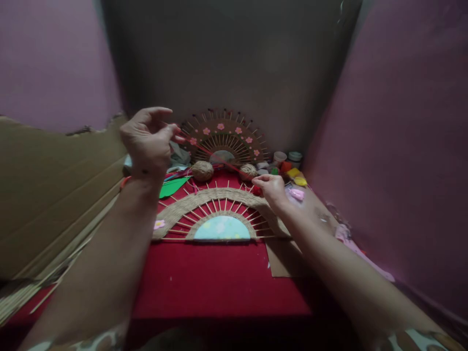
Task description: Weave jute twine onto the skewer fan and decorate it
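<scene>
A thin red thread [199, 146] runs slanting down from left to right between my hands. My left hand [148, 139] is raised at the left, thumb and fingers pinched on one end of it. Lower down at the right, my right hand [272, 191] is closed in a pinch at the thread's other end. Just below its fingertips is a small red bundle [257, 190], partly hidden. Beneath both hands lies a half-round woven fan of sticks and twine [219, 195], with a pale blue half-disc [221, 228] at its centre and a pink flower [159, 224] at its left.
A finished-looking brown fan with pink flowers [221, 126] leans on the back wall. Two twine balls [202, 171] sit before it. Coloured clay pieces [293, 172] and small pots [294, 157] are at back right. Thin sticks [47, 282] lie left; cardboard [288, 258] lies right.
</scene>
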Tool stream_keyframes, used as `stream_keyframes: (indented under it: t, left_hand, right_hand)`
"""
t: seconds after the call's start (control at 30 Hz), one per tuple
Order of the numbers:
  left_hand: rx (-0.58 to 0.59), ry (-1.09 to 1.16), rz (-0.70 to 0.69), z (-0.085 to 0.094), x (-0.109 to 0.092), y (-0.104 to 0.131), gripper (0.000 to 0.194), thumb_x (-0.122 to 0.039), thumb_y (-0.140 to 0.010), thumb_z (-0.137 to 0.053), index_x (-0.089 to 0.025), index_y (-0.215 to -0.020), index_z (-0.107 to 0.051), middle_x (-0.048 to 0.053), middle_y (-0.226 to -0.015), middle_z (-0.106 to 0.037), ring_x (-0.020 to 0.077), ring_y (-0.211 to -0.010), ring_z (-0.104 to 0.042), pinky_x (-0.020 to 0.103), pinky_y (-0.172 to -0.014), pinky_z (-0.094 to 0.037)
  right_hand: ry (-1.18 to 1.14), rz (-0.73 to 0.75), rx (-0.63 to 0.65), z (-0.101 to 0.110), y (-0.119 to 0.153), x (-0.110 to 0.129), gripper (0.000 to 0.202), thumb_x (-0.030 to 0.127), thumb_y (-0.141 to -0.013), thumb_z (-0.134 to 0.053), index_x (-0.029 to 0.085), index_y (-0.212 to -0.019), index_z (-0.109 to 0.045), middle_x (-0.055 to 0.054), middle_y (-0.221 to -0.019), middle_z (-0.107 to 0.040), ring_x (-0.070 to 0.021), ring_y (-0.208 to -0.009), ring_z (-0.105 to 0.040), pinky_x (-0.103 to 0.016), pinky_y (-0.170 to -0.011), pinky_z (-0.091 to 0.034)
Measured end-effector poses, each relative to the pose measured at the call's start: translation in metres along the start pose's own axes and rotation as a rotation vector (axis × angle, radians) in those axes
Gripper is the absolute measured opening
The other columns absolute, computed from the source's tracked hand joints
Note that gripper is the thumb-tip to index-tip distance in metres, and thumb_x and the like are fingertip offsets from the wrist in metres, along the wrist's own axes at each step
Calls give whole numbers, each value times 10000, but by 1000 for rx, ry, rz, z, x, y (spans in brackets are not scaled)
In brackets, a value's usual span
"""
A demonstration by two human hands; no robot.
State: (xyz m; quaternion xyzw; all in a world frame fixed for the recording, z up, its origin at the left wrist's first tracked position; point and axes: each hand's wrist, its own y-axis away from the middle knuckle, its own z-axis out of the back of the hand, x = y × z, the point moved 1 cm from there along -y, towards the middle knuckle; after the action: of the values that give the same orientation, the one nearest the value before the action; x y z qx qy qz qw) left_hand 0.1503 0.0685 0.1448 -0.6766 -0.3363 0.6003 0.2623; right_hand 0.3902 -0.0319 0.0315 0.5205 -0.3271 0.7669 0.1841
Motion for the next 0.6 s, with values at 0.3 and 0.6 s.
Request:
stream_keyframes:
  t: [0.3, 0.6]
  left_hand:
    - [5, 47, 11, 0, 4, -7, 243, -57, -721, -642, -166, -938, -654, -38, -594, -605, 82, -519, -613, 190, -350, -320]
    - [-14, 57, -10, 0, 2, -9, 224, -56, -721, -631, -161, -919, -645, -36, -623, -626, 85, -524, -610, 202, -369, -335]
  right_hand:
    - [172, 131, -75, -20, -13, 4, 151, 263, -664, -640, 148, -707, -727, -23, -638, -686, -138, -622, -586, -237, -623, -417]
    - [250, 175, 15, -37, -12, -8, 197, 301, -734, -591, 161, -746, -730, -12, -588, -675, -133, -552, -583, -225, -543, -410]
